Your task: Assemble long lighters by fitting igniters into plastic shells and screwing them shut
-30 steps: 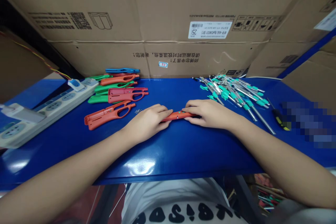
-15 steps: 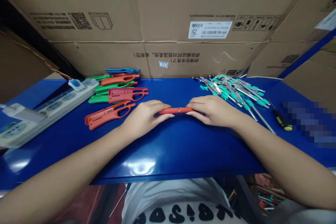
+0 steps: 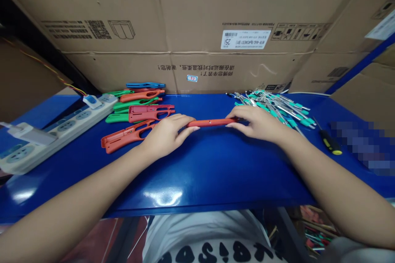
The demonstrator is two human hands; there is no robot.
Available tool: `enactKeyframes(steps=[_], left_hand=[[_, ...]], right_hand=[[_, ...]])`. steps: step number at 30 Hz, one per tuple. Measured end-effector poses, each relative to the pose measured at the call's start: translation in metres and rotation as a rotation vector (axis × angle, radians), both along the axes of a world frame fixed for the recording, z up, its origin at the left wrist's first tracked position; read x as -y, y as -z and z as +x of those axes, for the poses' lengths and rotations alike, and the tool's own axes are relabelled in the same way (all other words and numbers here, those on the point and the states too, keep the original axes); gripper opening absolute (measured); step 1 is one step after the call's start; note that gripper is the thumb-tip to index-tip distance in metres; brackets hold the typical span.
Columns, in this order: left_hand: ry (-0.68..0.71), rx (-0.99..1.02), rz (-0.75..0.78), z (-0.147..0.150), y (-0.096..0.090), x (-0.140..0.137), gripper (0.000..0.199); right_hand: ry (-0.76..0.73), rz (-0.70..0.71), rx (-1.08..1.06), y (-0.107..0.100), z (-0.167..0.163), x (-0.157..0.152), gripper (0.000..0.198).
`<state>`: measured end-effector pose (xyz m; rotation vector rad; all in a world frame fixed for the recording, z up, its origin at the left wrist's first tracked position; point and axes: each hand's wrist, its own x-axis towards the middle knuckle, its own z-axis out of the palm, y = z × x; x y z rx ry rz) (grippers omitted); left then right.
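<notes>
We have the red handle (image 3: 210, 123) edge-on above the blue table (image 3: 200, 176), one end in each hand. Our left hand (image 3: 166, 132) pinches its left end between thumb and fingers, and our right hand (image 3: 258, 125) pinches the other. The step in hand looks like holding the handle closed and level; the next move calls for an even grip at both ends so its seam does not spread. Whether its halves are fully joined, we cannot tell.

Left of the handle lie coloured plastic shells (image 3: 151, 111), and farther left a power strip (image 3: 70, 126). Right of it are metal rods (image 3: 288, 109) with teal pieces, then a screwdriver (image 3: 331, 143).

Behind the handle stands a cardboard box (image 3: 185, 10), its print upside down: "AUX", "奥克斯空调", and a line ending "谢谢您!". Its white label (image 3: 246, 40) shows "25" and a model number beginning "KFR"; the small sticker (image 3: 192, 78) is too blurred to read surely.
</notes>
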<state>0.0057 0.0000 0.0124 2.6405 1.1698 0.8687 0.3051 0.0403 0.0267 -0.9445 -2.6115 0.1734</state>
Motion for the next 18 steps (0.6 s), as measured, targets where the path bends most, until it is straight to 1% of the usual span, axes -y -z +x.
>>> enactKeyframes(steps=[3, 5, 6, 8, 10, 12, 14, 16, 18], left_hand=[[-0.019, 0.001, -0.013, 0.002, -0.001, 0.002, 0.029], [-0.032, 0.031, 0.018, 0.002, 0.0, 0.003, 0.027], [-0.034, 0.043, 0.044, 0.002, 0.001, 0.003, 0.027], [-0.02, 0.028, 0.088, 0.002, 0.003, 0.004, 0.034], [0.003, -0.038, 0.09, 0.002, 0.004, 0.004, 0.041], [0.024, -0.095, 0.077, 0.002, 0.004, 0.005, 0.041], [0.036, -0.116, 0.09, 0.002, 0.003, 0.006, 0.039], [0.06, -0.116, 0.12, 0.002, 0.002, 0.007, 0.04], [0.094, -0.108, 0.129, 0.003, 0.001, 0.008, 0.039]], right_hand=[[0.0, 0.026, -0.018, -0.001, -0.001, 0.002, 0.02], [0.012, 0.03, -0.03, -0.003, -0.003, 0.006, 0.021], [0.022, 0.018, -0.031, -0.004, -0.004, 0.007, 0.022], [0.047, -0.021, -0.021, -0.005, -0.007, 0.01, 0.023], [0.072, -0.067, -0.001, -0.005, -0.009, 0.012, 0.023], [0.081, -0.1, 0.016, -0.004, -0.011, 0.012, 0.026], [0.053, -0.122, 0.017, -0.002, -0.012, 0.011, 0.034], [-0.01, -0.133, -0.025, -0.001, -0.013, 0.011, 0.041], [-0.076, -0.127, -0.115, 0.0, -0.014, 0.012, 0.036]])
